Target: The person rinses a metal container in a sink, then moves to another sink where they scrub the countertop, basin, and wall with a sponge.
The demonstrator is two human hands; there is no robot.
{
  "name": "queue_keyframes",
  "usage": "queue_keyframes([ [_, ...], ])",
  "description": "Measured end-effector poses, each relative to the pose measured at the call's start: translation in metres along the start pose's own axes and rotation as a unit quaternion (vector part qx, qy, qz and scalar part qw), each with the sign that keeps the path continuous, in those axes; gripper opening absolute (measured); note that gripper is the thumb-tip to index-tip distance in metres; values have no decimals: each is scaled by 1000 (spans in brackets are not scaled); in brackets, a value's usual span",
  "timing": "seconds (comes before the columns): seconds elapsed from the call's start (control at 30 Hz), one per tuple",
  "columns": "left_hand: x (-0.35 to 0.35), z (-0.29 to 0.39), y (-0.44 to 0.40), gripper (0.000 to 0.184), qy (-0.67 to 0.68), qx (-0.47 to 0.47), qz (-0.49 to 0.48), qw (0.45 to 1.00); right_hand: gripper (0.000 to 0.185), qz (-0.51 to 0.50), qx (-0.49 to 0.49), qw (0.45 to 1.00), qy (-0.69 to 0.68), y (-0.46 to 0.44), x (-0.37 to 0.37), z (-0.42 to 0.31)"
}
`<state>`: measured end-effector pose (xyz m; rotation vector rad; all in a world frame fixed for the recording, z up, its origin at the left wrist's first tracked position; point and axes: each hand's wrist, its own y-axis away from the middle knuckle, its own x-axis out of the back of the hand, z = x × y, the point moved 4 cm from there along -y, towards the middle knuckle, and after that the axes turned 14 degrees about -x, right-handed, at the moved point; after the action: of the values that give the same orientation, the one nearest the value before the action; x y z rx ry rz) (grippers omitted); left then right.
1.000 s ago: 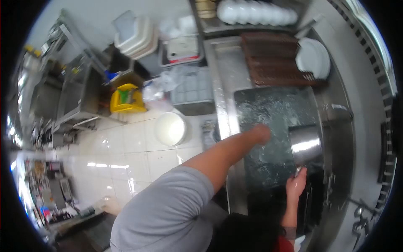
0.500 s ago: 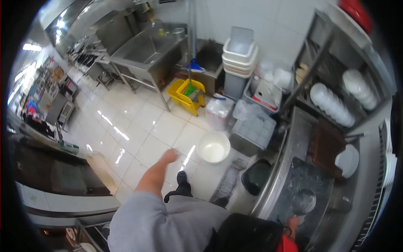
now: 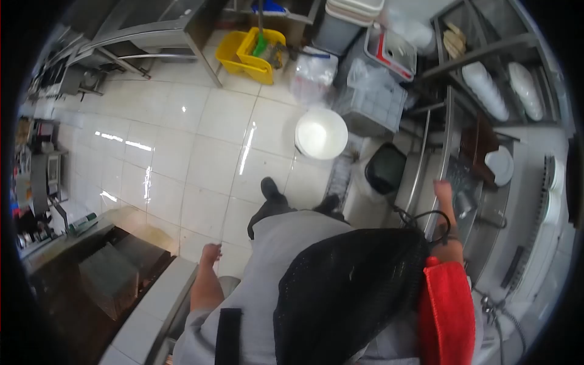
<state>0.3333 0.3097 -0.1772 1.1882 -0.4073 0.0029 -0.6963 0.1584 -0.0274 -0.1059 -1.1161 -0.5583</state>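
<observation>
My left hand point(image 3: 212, 252) hangs low at my side over the tiled floor, its fingers curled in, with nothing visible in it. At the sink point(image 3: 453, 167) on the right, my right hand point(image 3: 442, 188) is at the near edge of the basin. Close by it lies a shiny metal pot point(image 3: 466, 204) in the basin. The right fingers are small and blurred, so whether they touch the pot does not show.
A white bucket point(image 3: 320, 135) stands on the floor ahead, beside a grey lidded bin point(image 3: 372, 103) and a black bin point(image 3: 386, 167). Further off is a yellow mop bucket point(image 3: 249, 58). Stacked white bowls point(image 3: 485, 91) fill the rack. A counter point(image 3: 137, 304) flanks my left.
My view has tilted down and turned, bringing the sink and floor items higher in frame. My left hand has drawn back to my side. The metal pot now appears beyond my right hand.
</observation>
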Motion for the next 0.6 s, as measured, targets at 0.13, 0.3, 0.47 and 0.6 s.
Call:
queue_keyframes([
  [0.13,30,91,-75,37,-183,-221,-83,954,31,-69,-92,992,-59,42,84,-50],
  [0.3,82,271,-63,30,-31,-367,44,929,33,-100,-221,959,-143,97,40,-42],
  [0.47,116,300,-131,39,-16,-354,-3,935,51,-208,-395,868,-217,167,75,-28],
  [0.6,94,259,-152,14,-232,-485,-98,837,52,-172,-427,837,-296,204,53,-3],
])
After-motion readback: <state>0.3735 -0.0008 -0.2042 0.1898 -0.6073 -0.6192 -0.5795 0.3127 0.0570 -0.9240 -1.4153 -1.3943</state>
